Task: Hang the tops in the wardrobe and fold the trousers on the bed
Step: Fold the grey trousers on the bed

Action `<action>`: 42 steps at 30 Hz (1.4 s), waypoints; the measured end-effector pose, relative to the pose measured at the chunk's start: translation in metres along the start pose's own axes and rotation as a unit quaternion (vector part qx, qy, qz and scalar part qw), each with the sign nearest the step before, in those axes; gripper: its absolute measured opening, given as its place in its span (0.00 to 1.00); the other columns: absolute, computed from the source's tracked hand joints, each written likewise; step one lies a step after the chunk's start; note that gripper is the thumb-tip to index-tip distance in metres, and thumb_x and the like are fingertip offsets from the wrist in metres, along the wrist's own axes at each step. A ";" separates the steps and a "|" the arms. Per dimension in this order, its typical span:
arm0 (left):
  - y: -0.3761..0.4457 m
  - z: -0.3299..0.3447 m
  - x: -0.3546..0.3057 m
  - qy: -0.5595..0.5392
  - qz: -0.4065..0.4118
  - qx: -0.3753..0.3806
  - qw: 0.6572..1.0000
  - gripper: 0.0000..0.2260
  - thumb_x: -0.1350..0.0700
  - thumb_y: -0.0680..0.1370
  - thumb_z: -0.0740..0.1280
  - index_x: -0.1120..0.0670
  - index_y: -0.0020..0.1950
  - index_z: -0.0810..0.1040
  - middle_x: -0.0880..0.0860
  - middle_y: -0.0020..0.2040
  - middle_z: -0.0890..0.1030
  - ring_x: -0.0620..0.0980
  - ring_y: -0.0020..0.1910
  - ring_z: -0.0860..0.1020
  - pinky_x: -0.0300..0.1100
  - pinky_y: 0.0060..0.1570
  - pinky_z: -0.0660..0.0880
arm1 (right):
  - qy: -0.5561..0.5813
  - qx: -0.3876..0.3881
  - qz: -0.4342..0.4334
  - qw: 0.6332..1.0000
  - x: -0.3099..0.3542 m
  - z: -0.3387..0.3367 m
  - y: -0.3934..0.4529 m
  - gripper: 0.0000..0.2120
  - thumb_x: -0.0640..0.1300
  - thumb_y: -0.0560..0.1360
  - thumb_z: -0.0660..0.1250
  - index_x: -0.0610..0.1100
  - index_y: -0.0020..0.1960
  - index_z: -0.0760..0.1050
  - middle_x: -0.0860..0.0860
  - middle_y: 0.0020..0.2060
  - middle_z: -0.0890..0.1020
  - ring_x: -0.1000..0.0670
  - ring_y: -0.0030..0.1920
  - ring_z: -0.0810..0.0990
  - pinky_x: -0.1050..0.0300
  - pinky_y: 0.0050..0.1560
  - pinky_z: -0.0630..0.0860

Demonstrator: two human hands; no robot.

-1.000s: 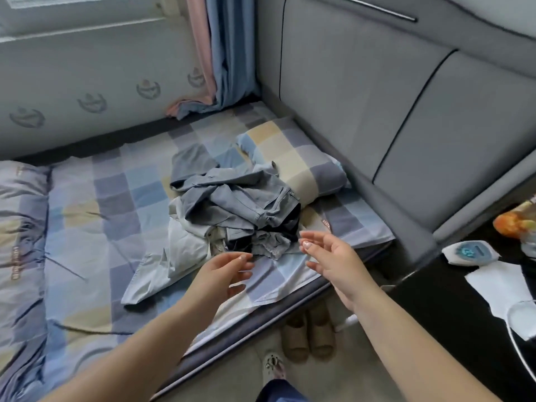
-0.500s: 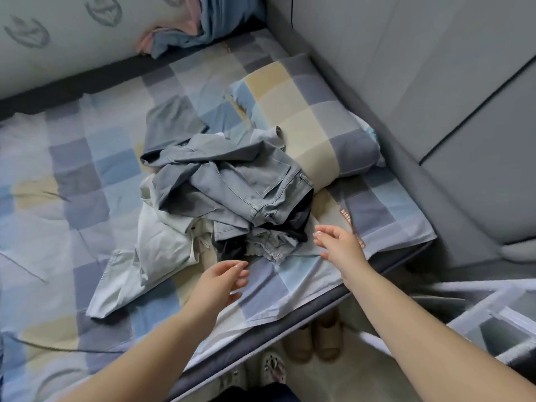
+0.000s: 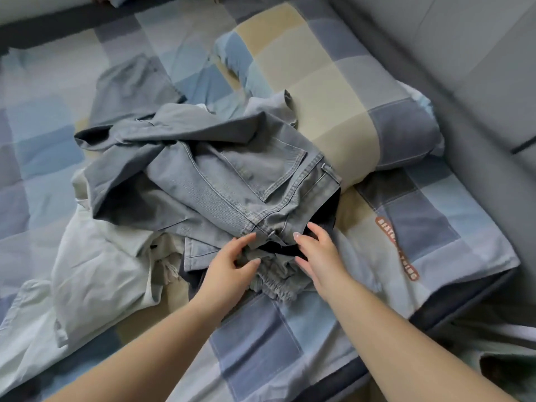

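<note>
Pile: a heap of clothes [image 3: 203, 198] lies on the bed [image 3: 275, 343], near the edge closest to the person and up against the pillow [image 3: 333, 91].
Jeans: grey-blue denim jeans [image 3: 232, 175] sit on top of the heap, crumpled, back pocket and waistband facing up; they look like the first trousers to be folded.
Under the jeans: a dark garment [image 3: 327, 219] shows at the waistband side, and a grey piece with a gathered elastic band [image 3: 275, 282] sticks out toward the person.
Pale top: a whitish shirt [image 3: 95, 271] spreads out to the left of the heap, partly under the jeans; probably one of the tops meant for the wardrobe, which is not in view.
Left hand: the left hand [image 3: 232, 265] pinches a fold of grey cloth at the near edge of the heap between thumb and fingers, so its grip is closed on the fabric.
Right hand: the right hand [image 3: 316, 250] rests on the heap just beside the left, fingers fairly straight and spread over the dark cloth; its grip looks open, pressing rather than holding.
Why held so: both hands meet at the near edge, likely to separate one garment from the tangle before lifting it.
Writing: a reddish label [image 3: 397, 248] with pale letters runs along the sheet right of the hands; the words are too blurred to read.
Headboard: a grey padded headboard [image 3: 464, 53] stands behind the pillow.
</note>
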State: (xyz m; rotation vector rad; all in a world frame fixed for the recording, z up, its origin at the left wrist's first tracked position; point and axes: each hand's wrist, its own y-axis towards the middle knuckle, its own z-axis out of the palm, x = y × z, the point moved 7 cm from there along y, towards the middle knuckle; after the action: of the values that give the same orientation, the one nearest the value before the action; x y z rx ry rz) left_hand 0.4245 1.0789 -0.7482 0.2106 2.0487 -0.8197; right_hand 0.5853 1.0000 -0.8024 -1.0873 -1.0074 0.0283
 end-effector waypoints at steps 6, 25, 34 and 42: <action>0.030 0.020 0.013 0.052 0.080 -0.029 0.995 0.32 0.57 0.74 0.71 0.50 0.75 0.64 0.48 0.57 0.68 0.48 0.59 0.73 0.44 0.64 0.70 | 0.230 -0.050 0.032 0.971 0.002 0.021 0.045 0.23 0.43 0.73 0.71 0.47 0.66 0.68 0.50 0.48 0.75 0.56 0.27 0.66 0.66 0.18 0.61; -0.050 -0.154 -0.144 -0.159 0.221 -0.205 0.940 0.15 0.53 0.73 0.68 0.51 0.60 0.76 0.57 0.56 0.79 0.57 0.58 0.77 0.59 0.59 0.73 | -0.059 0.265 -0.262 0.926 0.190 0.182 -0.189 0.11 0.47 0.74 0.63 0.47 0.51 0.82 0.50 0.54 0.83 0.54 0.59 0.79 0.57 0.64 0.72; -0.126 -0.286 -0.182 0.034 0.115 -0.336 0.934 0.13 0.69 0.73 0.64 0.54 0.50 0.81 0.53 0.46 0.80 0.52 0.46 0.77 0.40 0.44 0.66 | -0.138 0.223 -0.391 0.882 0.307 0.211 -0.331 0.12 0.49 0.79 0.62 0.48 0.53 0.82 0.54 0.51 0.84 0.56 0.55 0.80 0.54 0.64 0.73; -0.222 -0.411 -0.206 0.203 0.061 -0.399 0.892 0.13 0.62 0.74 0.67 0.52 0.56 0.82 0.56 0.54 0.83 0.59 0.52 0.79 0.44 0.43 0.72 | -0.188 0.198 -0.487 0.830 0.377 0.223 -0.423 0.11 0.52 0.76 0.61 0.55 0.48 0.82 0.56 0.49 0.84 0.56 0.56 0.80 0.52 0.64 0.71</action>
State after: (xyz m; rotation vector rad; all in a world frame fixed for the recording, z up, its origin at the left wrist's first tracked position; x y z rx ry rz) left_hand 0.1685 1.1973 -0.3225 0.0411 2.5564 0.2126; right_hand 0.4652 1.1235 -0.2181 -0.0893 -1.7352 -0.3769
